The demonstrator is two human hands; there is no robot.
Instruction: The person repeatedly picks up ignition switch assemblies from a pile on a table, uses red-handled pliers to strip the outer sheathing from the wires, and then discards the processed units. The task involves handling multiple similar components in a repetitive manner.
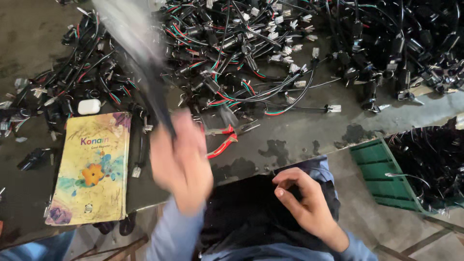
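Left hand (180, 162), blurred at centre frame, closed around a dark cable bundle (145, 63) stretching to upper left; right hand (302, 200) curled loosely on dark cloth (246, 212), empty; better to swing slower, clear of red-handled pliers (223, 140).

We are gripping a blurred bundle of black cables (145, 63) in our left hand (181, 162), raised over the table (299, 140) near its front edge. Our right hand (304, 203) is resting curled on dark cloth (246, 212) below that edge. Red-handled pliers (224, 140) are lying just beside the left hand, a yellow notebook (92, 169) toward the left edge.
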